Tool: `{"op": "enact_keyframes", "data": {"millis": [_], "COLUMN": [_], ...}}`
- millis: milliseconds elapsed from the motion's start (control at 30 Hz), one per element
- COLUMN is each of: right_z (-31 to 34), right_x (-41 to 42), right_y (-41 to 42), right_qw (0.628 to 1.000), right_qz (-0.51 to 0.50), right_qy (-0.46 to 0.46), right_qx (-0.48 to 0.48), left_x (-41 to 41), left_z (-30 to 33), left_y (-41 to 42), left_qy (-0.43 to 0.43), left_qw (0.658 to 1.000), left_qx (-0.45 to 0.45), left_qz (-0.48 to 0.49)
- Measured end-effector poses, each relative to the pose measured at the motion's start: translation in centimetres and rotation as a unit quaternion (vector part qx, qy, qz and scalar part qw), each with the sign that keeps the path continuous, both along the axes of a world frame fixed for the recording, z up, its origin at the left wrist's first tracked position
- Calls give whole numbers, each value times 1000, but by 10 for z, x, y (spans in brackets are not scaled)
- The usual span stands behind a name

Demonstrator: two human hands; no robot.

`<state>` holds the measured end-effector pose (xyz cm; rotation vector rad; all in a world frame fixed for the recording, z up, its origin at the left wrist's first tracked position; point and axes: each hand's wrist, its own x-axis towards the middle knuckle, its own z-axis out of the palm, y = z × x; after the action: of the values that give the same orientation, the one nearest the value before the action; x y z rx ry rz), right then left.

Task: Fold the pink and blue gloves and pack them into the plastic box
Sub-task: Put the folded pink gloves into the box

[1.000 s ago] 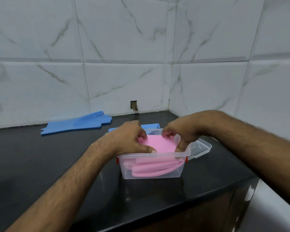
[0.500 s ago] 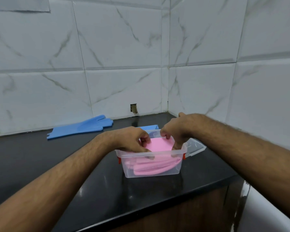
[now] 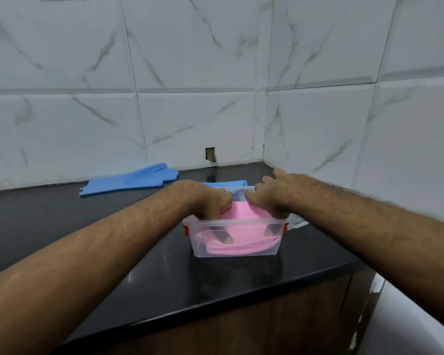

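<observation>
We see soft, even, fairly bright light with only faint shadows. The glossy black table shows dull reflections and small glints near its front edge. Wide-angle distortion bends the wall tiles, and the right forearm looks motion-blurred.

My bare left hand & bare right hand: no gloves, rings or watch; hairy forearms, no sleeves in view.

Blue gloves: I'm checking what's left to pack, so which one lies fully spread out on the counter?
The blue glove by the back wall, left of the plastic box, lies flat with fingers showing. The other blue glove sits mostly hidden behind the hands.
</observation>
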<state>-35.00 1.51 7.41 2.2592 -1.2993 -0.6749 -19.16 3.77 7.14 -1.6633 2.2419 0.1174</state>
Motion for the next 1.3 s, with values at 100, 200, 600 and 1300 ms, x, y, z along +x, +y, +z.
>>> {"op": "enact_keyframes", "data": {"millis": [100,200,600,1300], "right_z": [0,4,-2,1], "right_x": [2,10,3,4], "right_y": [-3,0,1,9], "right_qw": [1000,999,985,953], "right_qz": [1,-5,-74,-132], "right_qy": [-28,-23,-143,-241], "right_qx": [-2,44,62,131], "left_x": [-7,-12,14,20], "left_z": [1,5,0,-2], "left_y": [-1,0,7,17], "left_qy": [-34,-35,-11,-67], "left_qw": [999,999,997,995], "left_qx": [-5,20,-61,-66], "left_qz": [-1,-18,-55,10]}}
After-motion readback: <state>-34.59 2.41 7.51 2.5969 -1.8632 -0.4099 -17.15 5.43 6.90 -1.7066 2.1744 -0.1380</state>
